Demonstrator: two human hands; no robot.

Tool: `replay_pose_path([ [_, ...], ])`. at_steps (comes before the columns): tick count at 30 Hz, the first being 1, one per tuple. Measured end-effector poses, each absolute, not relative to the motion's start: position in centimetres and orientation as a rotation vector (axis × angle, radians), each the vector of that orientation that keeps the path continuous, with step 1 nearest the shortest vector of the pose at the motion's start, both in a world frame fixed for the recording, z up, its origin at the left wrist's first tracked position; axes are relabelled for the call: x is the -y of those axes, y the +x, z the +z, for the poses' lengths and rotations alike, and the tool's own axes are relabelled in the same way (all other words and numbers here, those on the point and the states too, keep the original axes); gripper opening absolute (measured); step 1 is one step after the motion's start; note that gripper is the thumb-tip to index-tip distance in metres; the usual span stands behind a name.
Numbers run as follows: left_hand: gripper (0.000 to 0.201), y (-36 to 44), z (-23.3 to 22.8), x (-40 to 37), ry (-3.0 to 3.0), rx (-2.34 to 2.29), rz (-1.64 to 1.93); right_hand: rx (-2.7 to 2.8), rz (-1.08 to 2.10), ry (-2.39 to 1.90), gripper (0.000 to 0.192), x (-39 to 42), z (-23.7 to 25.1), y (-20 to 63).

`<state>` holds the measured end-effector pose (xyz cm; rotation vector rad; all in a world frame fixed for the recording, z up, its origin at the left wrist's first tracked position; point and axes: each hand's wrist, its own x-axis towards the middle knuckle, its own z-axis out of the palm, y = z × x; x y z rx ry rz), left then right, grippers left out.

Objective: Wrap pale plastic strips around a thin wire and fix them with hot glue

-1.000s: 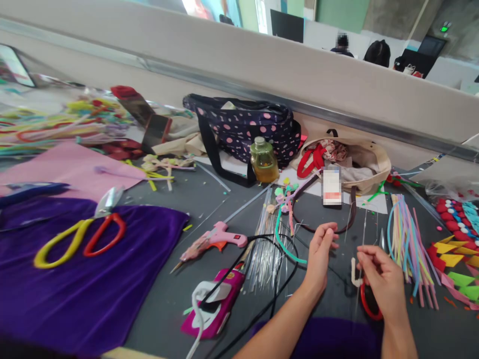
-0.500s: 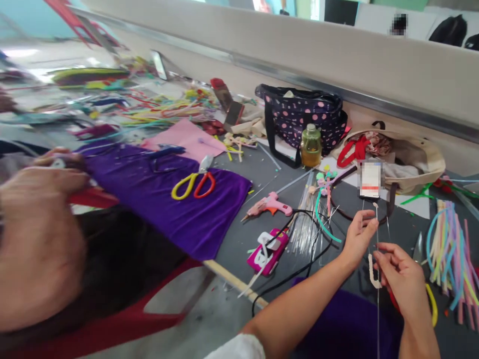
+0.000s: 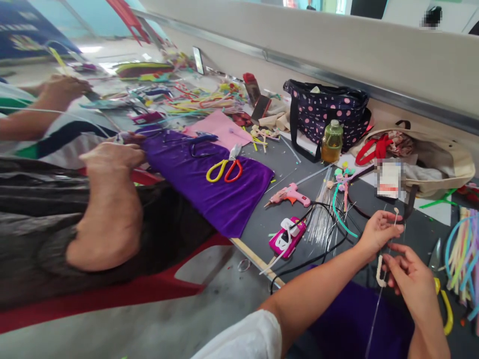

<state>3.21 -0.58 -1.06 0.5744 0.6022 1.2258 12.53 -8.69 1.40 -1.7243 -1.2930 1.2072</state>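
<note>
My left hand (image 3: 379, 233) pinches a thin wire (image 3: 374, 319) near its upper end, where a small pale tip shows above the fingers. Just below it, my right hand (image 3: 411, 276) is closed, thumb against fingers, on a short cream pipe cleaner (image 3: 379, 271) bent into a hook beside the wire. The wire runs on down over purple cloth at the table's front. Scissors (image 3: 445, 309) with yellow handles lie partly behind my right hand. Left of my hands lies a bundle of thin clear sticks or wires (image 3: 321, 219).
A pink glue gun (image 3: 288, 195) and a magenta power strip (image 3: 288, 238) with a black cord lie leftward. Red-and-yellow scissors (image 3: 226, 169) rest on purple cloth (image 3: 239, 204). A bottle (image 3: 332, 142), dark bag (image 3: 329, 112) and cream bag (image 3: 445, 162) stand behind. A co-worker's arm (image 3: 108, 214) is at left.
The view has swung left, so everything sits further right in the picture, and more of the co-workers shows. My two hands keep nearly the same grip on the wire and pipe cleaner.
</note>
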Motion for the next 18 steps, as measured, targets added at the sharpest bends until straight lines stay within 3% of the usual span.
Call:
replay_pose_path([
  [5,0.041,2.5,-0.1,0.7,0.488,-0.429,1.145,1.379,1.124,-1.727,0.052,8.8,1.6,12.7],
  [12,0.038,1.7,0.1,0.5,0.531,-0.444,1.077,1.095,0.391,-1.712,0.044,8.2,2.0,14.1],
  [15,0.037,1.8,-0.1,0.7,0.581,-0.452,1.048,1.071,0.446,-1.687,0.047,7.5,0.9,15.1],
  [18,0.038,1.8,-0.3,0.9,0.606,-0.425,0.99,1.069,0.783,-1.647,0.053,7.0,-0.2,15.2],
])
